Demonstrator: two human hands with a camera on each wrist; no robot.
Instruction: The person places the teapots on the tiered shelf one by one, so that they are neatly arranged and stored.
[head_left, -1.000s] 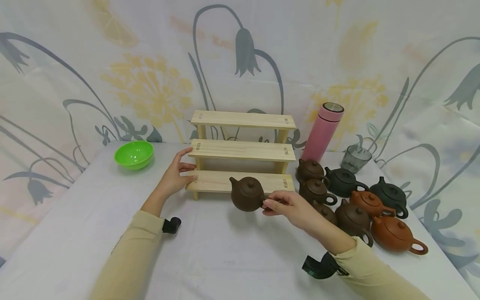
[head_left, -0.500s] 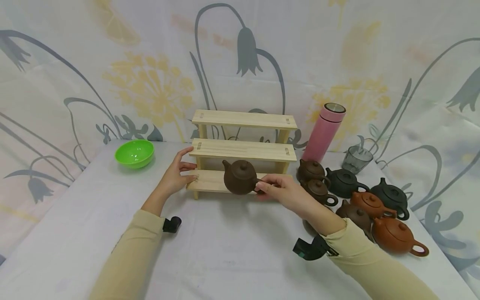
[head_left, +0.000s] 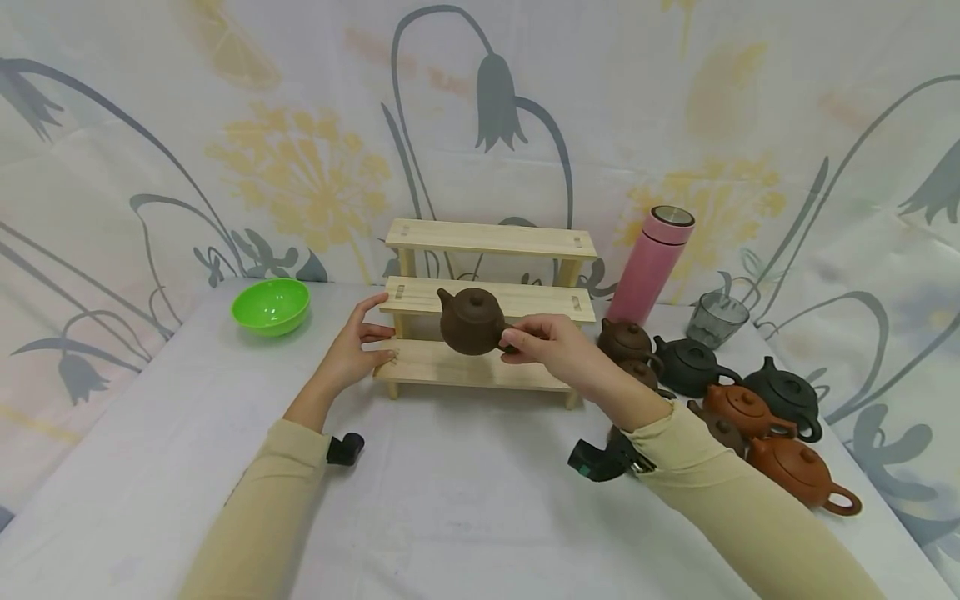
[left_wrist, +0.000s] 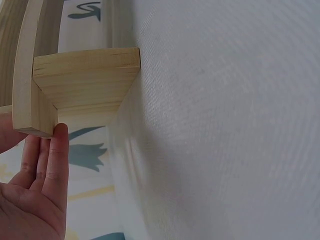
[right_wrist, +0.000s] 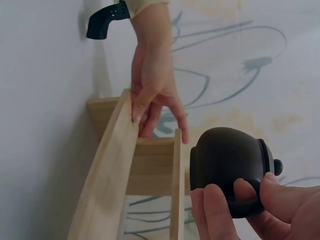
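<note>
A dark brown teapot [head_left: 472,322] hangs in front of the middle tier of a three-tier wooden shelf rack [head_left: 480,367], spout to the left. My right hand [head_left: 551,350] pinches its handle between thumb and fingers, as the teapot [right_wrist: 227,160] in the right wrist view also shows. At the rack's left end, my left hand [head_left: 352,350] holds the bottom board, thumb on its top and one finger reaching to the middle board. In the left wrist view, the fingers of the left hand [left_wrist: 37,195] meet the end of the board [left_wrist: 42,112].
Several brown, black and reddish teapots [head_left: 798,471] stand close together on the right, partly behind my right forearm. Behind them are a pink thermos [head_left: 648,267] and a clear glass [head_left: 716,319]. A green bowl [head_left: 272,308] sits left of the rack.
My right hand has lifted the teapot up and slightly left, from in front of the bottom board to the height of the middle one. My left hand stays at the rack's end.
</note>
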